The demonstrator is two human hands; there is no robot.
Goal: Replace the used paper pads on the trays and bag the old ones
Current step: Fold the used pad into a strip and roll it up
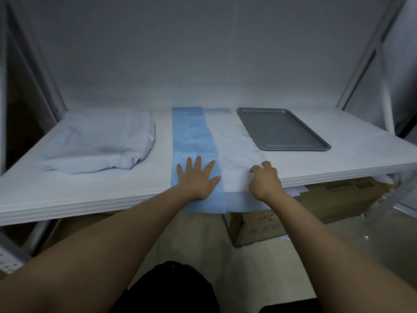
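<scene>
forearms reach forward; left hand [198, 177], spread flat, pins blue pad [191, 132]; right hand [265, 180] pinches pale sheet [232, 141], which could tear if yanked.

The tray [282, 129], at 2 o'clock on the table, is grey metal with a dull, soft sheen. The pad [194, 136] at 12 o'clock is thin matt paper, faintly creased, blue on one strip and white on the other. The bundle [101, 141] at 10 o'clock looks like soft, wrinkled cloth. The table top [67, 188] is white, smooth and matt. The box [338, 199] at 4 o'clock is plain cardboard, and the floor [361, 240] beside it is glossy.
</scene>
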